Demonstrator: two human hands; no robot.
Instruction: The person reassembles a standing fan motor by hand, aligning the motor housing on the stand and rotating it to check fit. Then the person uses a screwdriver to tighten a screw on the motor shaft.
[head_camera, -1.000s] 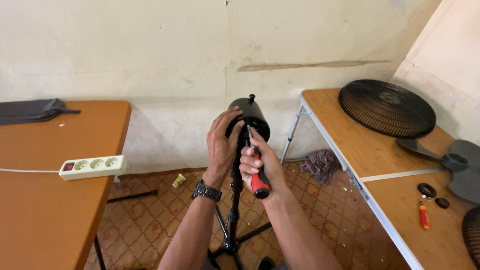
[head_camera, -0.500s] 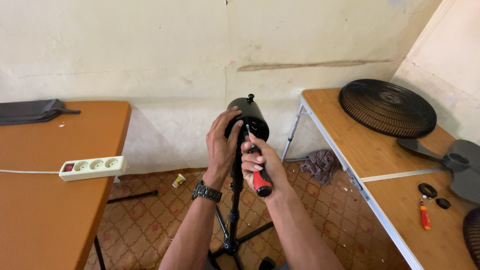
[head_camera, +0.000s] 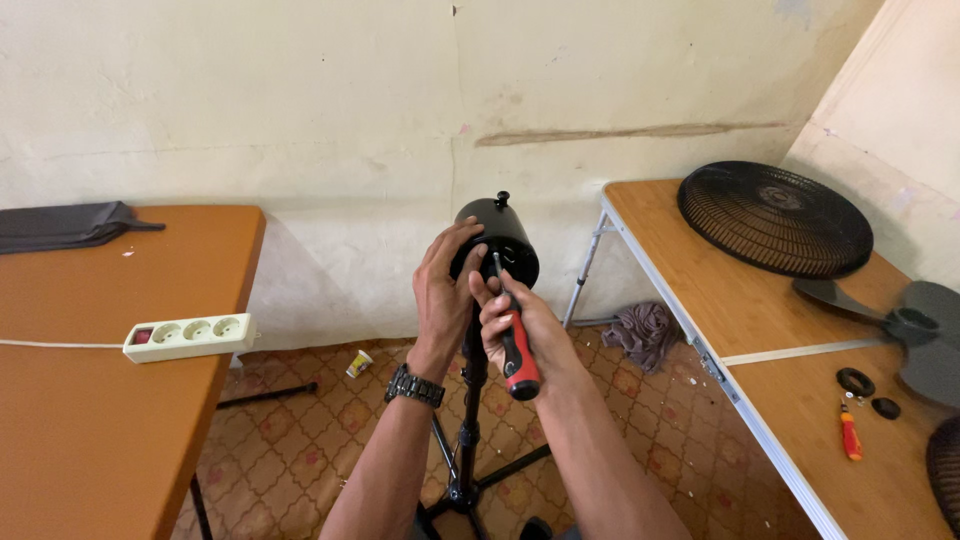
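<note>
A black fan motor housing (head_camera: 500, 235) sits on top of a black stand pole (head_camera: 470, 430) that rises from the tiled floor between two tables. My left hand (head_camera: 442, 295), with a dark wristwatch on its wrist, is wrapped around the left side of the housing. My right hand (head_camera: 525, 330) grips a screwdriver with a red and black handle (head_camera: 518, 360). Its shaft points up and its tip meets the rear face of the housing.
A white power strip (head_camera: 188, 337) lies on the orange table (head_camera: 80, 420) at left, with a dark cloth (head_camera: 62, 225) at its far end. The right table (head_camera: 780, 320) carries a black fan grille (head_camera: 772, 217), grey fan blades (head_camera: 915, 325), small black rings, a small screwdriver (head_camera: 848, 432). A rag (head_camera: 642, 332) lies on the floor.
Both hands stay on the motor housing. My right hand and the screwdriver have shifted only slightly against the housing.
</note>
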